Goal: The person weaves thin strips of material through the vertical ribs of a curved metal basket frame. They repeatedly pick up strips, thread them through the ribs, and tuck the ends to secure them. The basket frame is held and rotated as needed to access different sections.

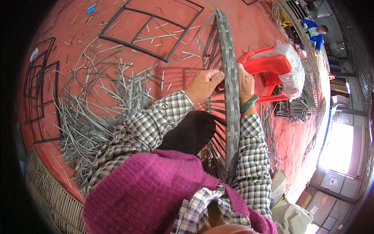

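Upright in front of me stands a grey woven panel [229, 97], its long narrow band of flat plaited strips facing up and thin ribs or open weave showing on its left side. My left hand [204, 84] is closed at the band's left edge, thumb pressed against it; its fingertips are partly hidden, and whether a loose strip is in them is unclear. On the opposite side my right hand [245, 85], with a green bangle [248, 103] at the wrist, grips the band, thumb up along its edge and fingers mostly hidden.
A red plastic stool [269, 68] wrapped in clear film lies close to my right hand. Left of me spreads a heap of grey strips [93, 117]. Dark metal frames [167, 58] rest on the red floor. A person in blue [313, 31] works at the far right.
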A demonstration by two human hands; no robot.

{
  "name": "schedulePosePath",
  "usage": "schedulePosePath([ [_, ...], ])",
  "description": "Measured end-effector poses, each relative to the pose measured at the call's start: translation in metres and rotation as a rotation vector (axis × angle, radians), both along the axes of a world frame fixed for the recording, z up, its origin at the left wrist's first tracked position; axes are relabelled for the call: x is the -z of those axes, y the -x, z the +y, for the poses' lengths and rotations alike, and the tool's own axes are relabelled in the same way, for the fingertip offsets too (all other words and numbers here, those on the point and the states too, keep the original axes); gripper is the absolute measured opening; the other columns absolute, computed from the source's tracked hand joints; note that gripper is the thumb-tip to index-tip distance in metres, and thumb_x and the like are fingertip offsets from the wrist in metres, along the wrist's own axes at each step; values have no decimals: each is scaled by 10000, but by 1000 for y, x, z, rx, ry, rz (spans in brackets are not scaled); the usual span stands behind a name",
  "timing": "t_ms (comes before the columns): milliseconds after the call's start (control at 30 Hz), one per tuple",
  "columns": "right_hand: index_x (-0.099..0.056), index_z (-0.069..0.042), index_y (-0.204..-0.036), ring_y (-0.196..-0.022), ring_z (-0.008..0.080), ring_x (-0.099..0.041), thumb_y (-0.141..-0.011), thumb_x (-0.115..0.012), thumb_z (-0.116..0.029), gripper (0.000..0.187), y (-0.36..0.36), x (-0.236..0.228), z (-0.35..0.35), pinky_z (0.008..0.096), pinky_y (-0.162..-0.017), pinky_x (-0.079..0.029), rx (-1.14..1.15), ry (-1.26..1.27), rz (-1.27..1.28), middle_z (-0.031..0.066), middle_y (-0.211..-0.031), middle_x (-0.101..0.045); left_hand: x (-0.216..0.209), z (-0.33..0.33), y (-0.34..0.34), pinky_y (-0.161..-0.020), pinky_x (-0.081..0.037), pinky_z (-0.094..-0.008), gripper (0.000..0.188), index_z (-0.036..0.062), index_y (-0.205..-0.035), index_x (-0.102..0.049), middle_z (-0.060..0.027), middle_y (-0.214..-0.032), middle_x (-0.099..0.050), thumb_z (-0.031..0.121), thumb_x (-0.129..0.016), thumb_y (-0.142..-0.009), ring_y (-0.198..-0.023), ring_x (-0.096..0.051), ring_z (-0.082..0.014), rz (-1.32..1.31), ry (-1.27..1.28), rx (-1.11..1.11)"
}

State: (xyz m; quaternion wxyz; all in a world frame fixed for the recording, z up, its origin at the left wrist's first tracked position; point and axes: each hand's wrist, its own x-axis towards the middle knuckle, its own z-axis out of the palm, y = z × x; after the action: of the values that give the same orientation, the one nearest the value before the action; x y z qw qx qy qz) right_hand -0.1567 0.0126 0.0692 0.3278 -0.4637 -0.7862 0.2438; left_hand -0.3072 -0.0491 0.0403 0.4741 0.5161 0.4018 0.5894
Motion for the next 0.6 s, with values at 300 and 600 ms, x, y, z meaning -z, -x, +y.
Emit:
schedulePosePath([
  [300, -583, 17, -724, -515, 140, -427, -943, -501, -354, 438, 0, -8, -10, 335, -503, -384, 204, 144, 150, 102, -549, -456, 0, 20, 31, -516, -433, -210, 366, 12, -877, -625, -16, -758, -613, 344, -490, -947, -614, -559, -83, -6, 72, -101],
  [600, -569, 30, -802, -628, 306, -574, -879, -574, -398, 434, 4, -42, -24, 399, -588, -430, 200, 140, -75, 193, -682, -557, -18, 102, 64, -750, -472, -313, 303, 32, -916, -624, -80, -892, -639, 300, -485, -946, -859, -609, -182, 280, -362, -441],
])
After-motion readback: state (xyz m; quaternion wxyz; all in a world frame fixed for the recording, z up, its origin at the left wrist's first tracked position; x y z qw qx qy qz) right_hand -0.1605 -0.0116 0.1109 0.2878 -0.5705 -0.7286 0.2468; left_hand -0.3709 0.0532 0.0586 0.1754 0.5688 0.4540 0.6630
